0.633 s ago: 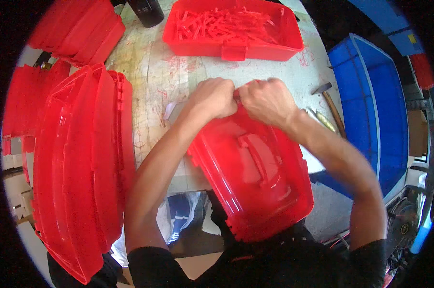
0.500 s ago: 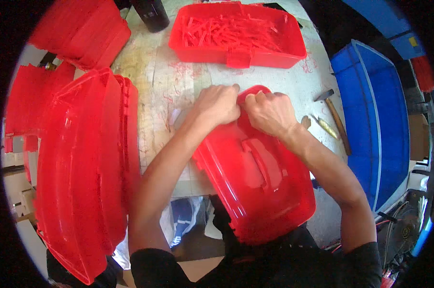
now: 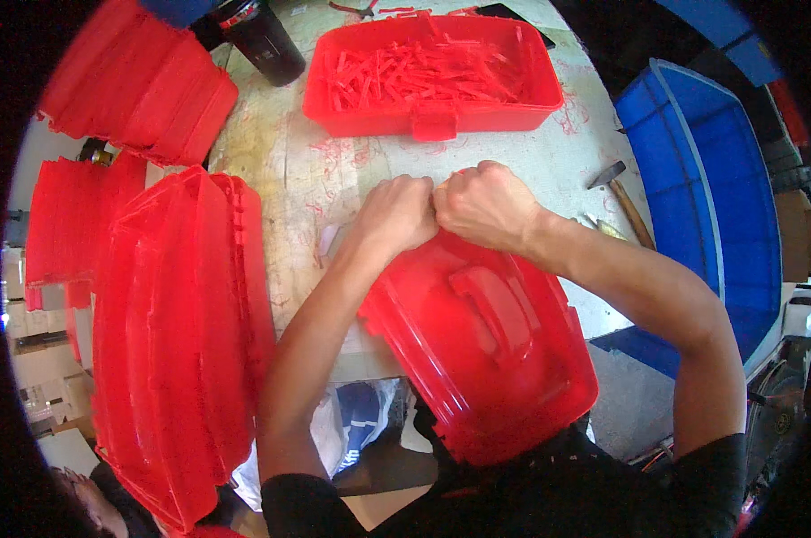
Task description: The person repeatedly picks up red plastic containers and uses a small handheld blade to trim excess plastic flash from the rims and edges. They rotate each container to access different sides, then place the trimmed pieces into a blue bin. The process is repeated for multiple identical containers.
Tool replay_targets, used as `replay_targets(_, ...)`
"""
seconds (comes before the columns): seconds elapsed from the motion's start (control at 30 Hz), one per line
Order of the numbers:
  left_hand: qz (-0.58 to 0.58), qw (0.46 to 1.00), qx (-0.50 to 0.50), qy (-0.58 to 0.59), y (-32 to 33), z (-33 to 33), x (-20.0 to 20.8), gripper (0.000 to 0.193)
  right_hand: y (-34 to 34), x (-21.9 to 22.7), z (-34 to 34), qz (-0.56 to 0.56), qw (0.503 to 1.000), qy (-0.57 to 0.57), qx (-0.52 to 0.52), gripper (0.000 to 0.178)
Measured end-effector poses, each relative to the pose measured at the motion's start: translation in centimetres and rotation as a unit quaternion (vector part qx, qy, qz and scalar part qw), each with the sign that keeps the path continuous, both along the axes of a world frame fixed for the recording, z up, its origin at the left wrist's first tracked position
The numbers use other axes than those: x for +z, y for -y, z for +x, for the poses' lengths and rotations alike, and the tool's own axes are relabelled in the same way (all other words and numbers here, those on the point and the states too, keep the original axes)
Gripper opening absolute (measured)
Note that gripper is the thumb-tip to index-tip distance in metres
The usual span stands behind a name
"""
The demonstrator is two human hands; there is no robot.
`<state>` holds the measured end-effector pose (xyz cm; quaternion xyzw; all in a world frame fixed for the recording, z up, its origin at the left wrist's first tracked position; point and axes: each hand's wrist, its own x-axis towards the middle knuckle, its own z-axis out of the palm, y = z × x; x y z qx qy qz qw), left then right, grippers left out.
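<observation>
A glossy red plastic lid (image 3: 455,336) with a raised handle (image 3: 493,316) lies slantwise in front of me, its near end against my dark shirt. My left hand (image 3: 394,213) is closed at the lid's far end. Right beside it, knuckles nearly touching, my right hand (image 3: 488,204) is closed on the same end. Both hands cover that rim, and their fingertips are hidden, so any small piece between them cannot be made out. Beyond them stands a red box (image 3: 437,118) holding many thin red plastic strips (image 3: 405,76).
Nested red shells (image 3: 177,341) stand at my left, more red stacks (image 3: 145,81) behind. A black tumbler (image 3: 260,43) is at the back. On the right lie a hammer (image 3: 632,211) and a small pointed tool (image 3: 610,230) near a blue crate (image 3: 737,197). Someone's hand (image 3: 91,498) shows lower left.
My right hand has moved slightly left, closer to my left hand, and its elbow has swung outward. The hands now cover the lid's far rim, which showed between them before. The view has shifted slightly.
</observation>
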<state>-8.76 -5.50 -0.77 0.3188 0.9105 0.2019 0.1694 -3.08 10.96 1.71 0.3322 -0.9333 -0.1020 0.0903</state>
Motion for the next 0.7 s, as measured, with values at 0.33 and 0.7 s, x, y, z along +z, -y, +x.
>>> replay_targets(0.33, 0.046, 0.991, -0.092, 0.089, 1.4, -2.0, 0.7, 0.038, 0.8, -1.8, 1.5, -0.150, 0.972, 0.011, -0.178, 0.017)
replay_targets(0.7, 0.332, 0.896, 0.131, 0.264, 8.5, 3.5, -2.2, 0.043, 4.8, 2.1, 3.0, -0.100, 0.979, 0.041, -0.173, 0.015)
